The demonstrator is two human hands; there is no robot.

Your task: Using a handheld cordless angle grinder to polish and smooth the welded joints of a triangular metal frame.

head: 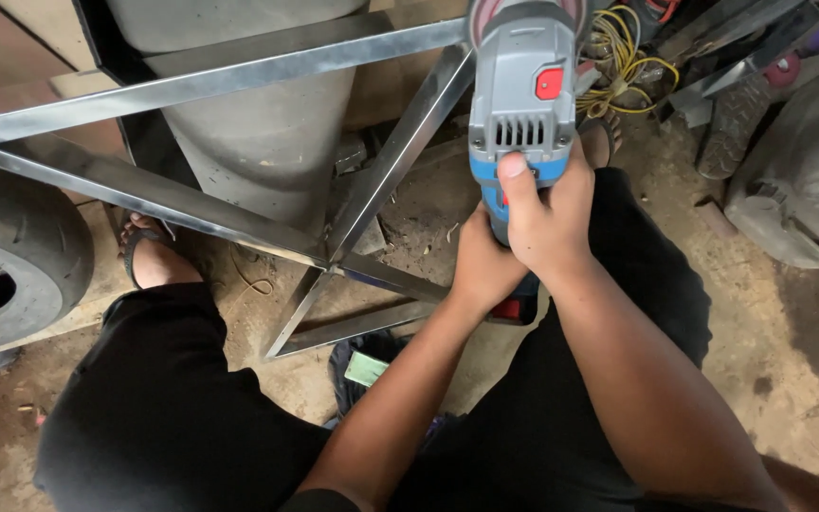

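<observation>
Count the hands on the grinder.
2. The right hand wraps the angle grinder body, thumb on top; the left hand grips just below and left of it.

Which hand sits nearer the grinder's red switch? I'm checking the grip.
Right. The right hand wraps the angle grinder just below the red switch; the left hand grips lower, farther back.

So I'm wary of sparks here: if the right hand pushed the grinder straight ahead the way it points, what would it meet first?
Probably the metal frame: the right hand aims the angle grinder up-frame, its head already at the top bar. Depth is unclear.
</observation>
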